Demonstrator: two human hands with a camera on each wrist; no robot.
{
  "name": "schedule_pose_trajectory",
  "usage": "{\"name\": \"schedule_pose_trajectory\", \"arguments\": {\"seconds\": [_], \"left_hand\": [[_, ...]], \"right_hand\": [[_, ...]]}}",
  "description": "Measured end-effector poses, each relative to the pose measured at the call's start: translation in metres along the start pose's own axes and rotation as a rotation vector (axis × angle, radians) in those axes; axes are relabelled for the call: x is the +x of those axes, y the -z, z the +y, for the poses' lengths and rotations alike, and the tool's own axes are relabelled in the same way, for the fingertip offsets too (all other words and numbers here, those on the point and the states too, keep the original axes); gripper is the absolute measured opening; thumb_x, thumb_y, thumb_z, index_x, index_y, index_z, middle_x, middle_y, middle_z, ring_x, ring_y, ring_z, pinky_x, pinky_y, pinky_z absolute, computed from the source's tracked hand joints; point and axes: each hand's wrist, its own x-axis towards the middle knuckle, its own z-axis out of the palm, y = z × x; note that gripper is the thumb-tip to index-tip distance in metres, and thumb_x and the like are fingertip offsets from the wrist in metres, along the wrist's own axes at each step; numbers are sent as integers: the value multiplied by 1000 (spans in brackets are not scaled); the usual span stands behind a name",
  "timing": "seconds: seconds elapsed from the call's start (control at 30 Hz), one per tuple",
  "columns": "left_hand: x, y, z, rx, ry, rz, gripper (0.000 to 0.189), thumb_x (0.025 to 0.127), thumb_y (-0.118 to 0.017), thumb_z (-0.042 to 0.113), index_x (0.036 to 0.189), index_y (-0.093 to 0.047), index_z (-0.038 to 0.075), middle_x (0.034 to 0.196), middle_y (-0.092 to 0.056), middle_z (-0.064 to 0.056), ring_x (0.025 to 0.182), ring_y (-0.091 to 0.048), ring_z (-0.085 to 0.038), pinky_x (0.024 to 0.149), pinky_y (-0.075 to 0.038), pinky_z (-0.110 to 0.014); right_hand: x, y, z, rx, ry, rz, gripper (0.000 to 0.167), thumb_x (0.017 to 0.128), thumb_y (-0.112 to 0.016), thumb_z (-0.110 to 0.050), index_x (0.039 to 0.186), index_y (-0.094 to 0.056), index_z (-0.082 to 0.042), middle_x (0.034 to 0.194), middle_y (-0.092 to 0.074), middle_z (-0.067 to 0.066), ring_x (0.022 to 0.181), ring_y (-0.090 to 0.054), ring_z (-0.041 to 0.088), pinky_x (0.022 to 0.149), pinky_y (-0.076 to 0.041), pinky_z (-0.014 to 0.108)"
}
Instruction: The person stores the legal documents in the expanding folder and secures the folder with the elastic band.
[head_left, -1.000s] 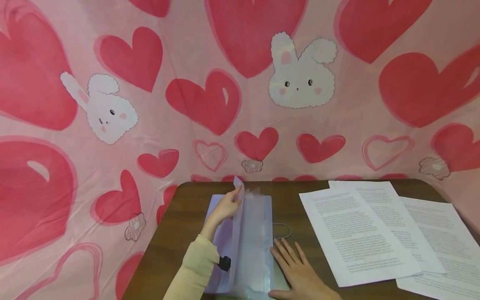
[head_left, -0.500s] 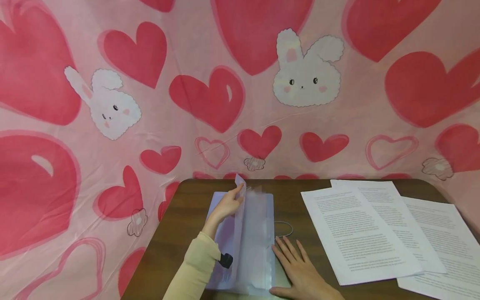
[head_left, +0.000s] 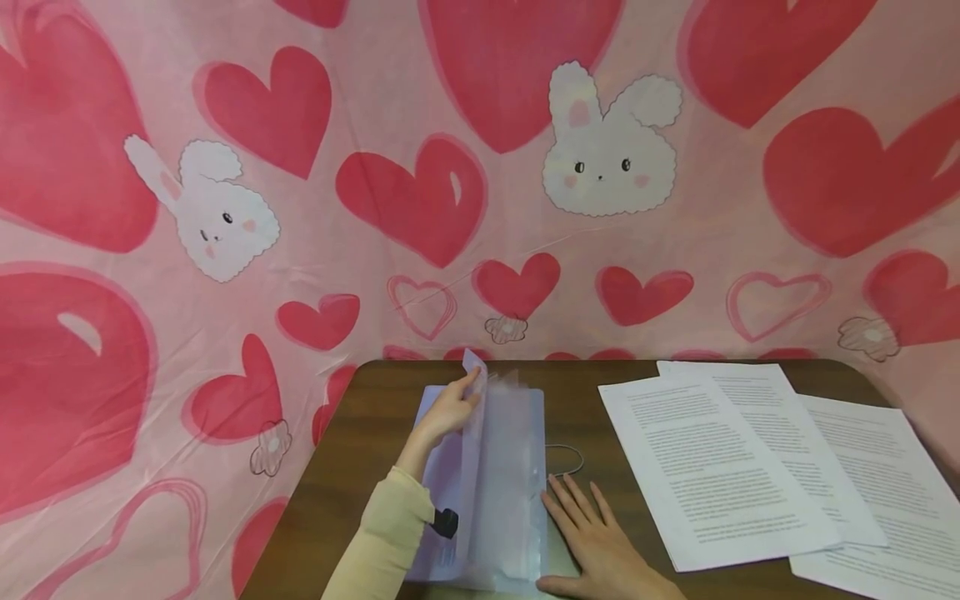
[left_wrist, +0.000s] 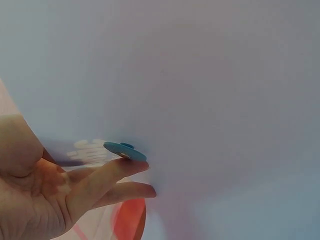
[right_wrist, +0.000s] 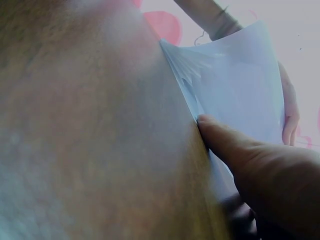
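Observation:
A lavender, translucent plastic document folder (head_left: 513, 500) lies on the table, its cover (head_left: 472, 483) raised nearly upright. My left hand (head_left: 450, 408) holds the cover near its far end. In the left wrist view two fingers reach along the lavender sheet beside a round blue button (left_wrist: 125, 151), and the thumb is mostly hidden at the sheet's edge. Spread flat at the folder's near right side is my right hand (head_left: 600, 542). Its thumb (right_wrist: 227, 142) presses on the folder's edge in the right wrist view, with thin clear layers fanned just beyond.
A thin elastic loop (head_left: 566, 460) sticks out from the folder's right side onto the brown wooden table (head_left: 345, 467). Several printed sheets (head_left: 712, 475) overlap on the right. A pink cloth (head_left: 360, 225) with hearts and rabbits hangs behind.
The head view has shifted very slightly. Both hands and the raised cover keep their places.

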Motion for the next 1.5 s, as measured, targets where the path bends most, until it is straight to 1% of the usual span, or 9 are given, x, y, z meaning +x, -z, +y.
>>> {"name": "schedule_pose_trajectory", "arguments": {"seconds": [0.07, 0.17, 0.27, 0.37, 0.5, 0.73, 1.07, 1.23, 1.5], "left_hand": [[-1, 2, -1, -4, 0, 1, 63, 113, -51, 7, 173, -31, 7, 71, -56, -2, 48, -33, -4, 50, -41, -23], [-1, 3, -3, -20, 2, -3, 63, 113, -51, 8, 173, -30, 8, 60, -32, 10, 48, -33, -4, 51, -42, -24], [0, 3, -5, -49, -3, -5, 63, 114, -50, 8, 174, -29, 8, 61, -32, 9, 48, -32, -4, 51, -40, -25], [0, 3, -7, -65, -1, -8, 64, 114, -50, 8, 174, -29, 9, 61, -32, 9, 48, -31, -3, 50, -37, -24], [-1, 4, -7, -80, -7, -8, 64, 114, -50, 8, 174, -28, 8, 60, -32, 10, 48, -31, -3, 50, -38, -23], [-2, 6, -9, -114, -17, -21, 65, 114, -50, 9, 174, -25, 7, 57, -29, 13, 47, -29, -2, 48, -37, -20], [-4, 9, -11, -149, -3, 5, 63, 115, -49, 9, 174, -27, 7, 66, -33, 9, 50, -30, -4, 50, -38, -21], [-4, 9, -11, -153, -2, 15, 62, 115, -49, 9, 174, -28, 6, 69, -34, 8, 50, -30, -3, 48, -37, -19], [-4, 8, -11, -156, -9, 14, 63, 114, -50, 8, 173, -28, 7, 62, -31, 9, 48, -30, -4, 48, -39, -21]], "right_hand": [[1, 4, 0, 40, -1, -37, 110, 95, -53, -89, 162, -47, -3, 175, -42, 18, 171, 20, 9, 133, 28, 30], [6, 21, 2, 200, -38, -141, 103, 97, -60, -82, 164, -47, -5, 175, -41, 19, 175, -2, 17, 130, 27, 20], [15, 44, 9, 363, -126, -239, 87, 99, -70, -68, 159, -55, -7, 167, -52, 20, 164, -39, 35, 142, -5, 35], [24, 63, 19, 454, -237, -260, 64, 102, -76, -52, 149, -66, -9, 156, -64, 15, 143, -61, 44, 124, -47, 57], [31, 81, 36, 444, -386, -182, 40, 104, -77, -35, 137, -74, -14, 140, -75, 4, 130, -71, 33, 107, -59, 57], [24, 100, 75, 294, -507, -54, 28, 97, -82, -14, 124, -78, -8, 124, -80, 9, 119, -74, 37, 101, -60, 61], [3, 113, 129, 318, -588, -109, 40, 93, -83, -6, 129, -72, 8, 127, -73, 31, 114, -70, 53, 98, -57, 69], [-9, 115, 149, 247, -719, -160, 57, 96, -80, -13, 140, -59, 16, 141, -57, 45, 129, -52, 70, 103, -46, 82], [-24, 116, 168, 221, -869, -193, 75, 101, -75, -23, 152, -40, 19, 153, -32, 55, 138, -32, 77, 107, -33, 90]]}}
